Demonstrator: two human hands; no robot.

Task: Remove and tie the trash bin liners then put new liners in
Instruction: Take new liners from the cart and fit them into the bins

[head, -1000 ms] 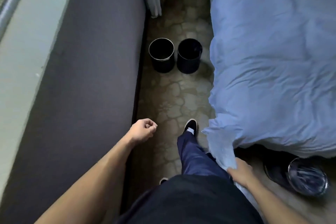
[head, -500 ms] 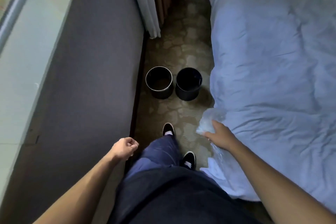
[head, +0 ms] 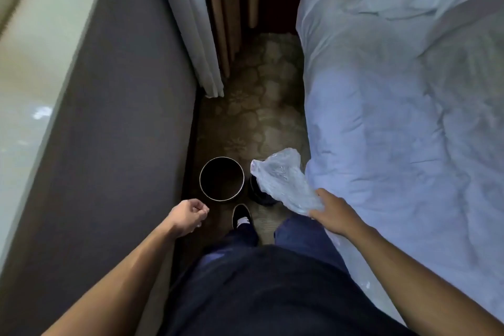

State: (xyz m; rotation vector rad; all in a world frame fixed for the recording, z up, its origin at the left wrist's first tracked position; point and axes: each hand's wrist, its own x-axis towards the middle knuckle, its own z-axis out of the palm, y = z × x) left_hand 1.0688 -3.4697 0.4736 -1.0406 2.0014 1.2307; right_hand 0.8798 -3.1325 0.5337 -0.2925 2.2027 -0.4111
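Two black round trash bins stand side by side on the carpet just ahead of my feet. The left bin [head: 221,179] has a pale rim and a dark, bare inside. The right bin [head: 259,195] is mostly hidden behind a clear crumpled plastic liner [head: 281,179]. My right hand [head: 334,213] grips the liner's lower end and holds it over that bin. My left hand [head: 188,216] hangs in a loose fist beside the left bin and holds nothing.
A dark grey wall panel [head: 114,144] under a window sill runs along the left. A bed with a rumpled pale blue duvet [head: 395,117] fills the right. White curtains [head: 191,22] hang at the far end of the narrow carpeted aisle [head: 256,117].
I have walked forward, so the bins now sit right at my feet. My right hand has lifted the clear liner up and forward over the right bin. My left hand stays a fist.
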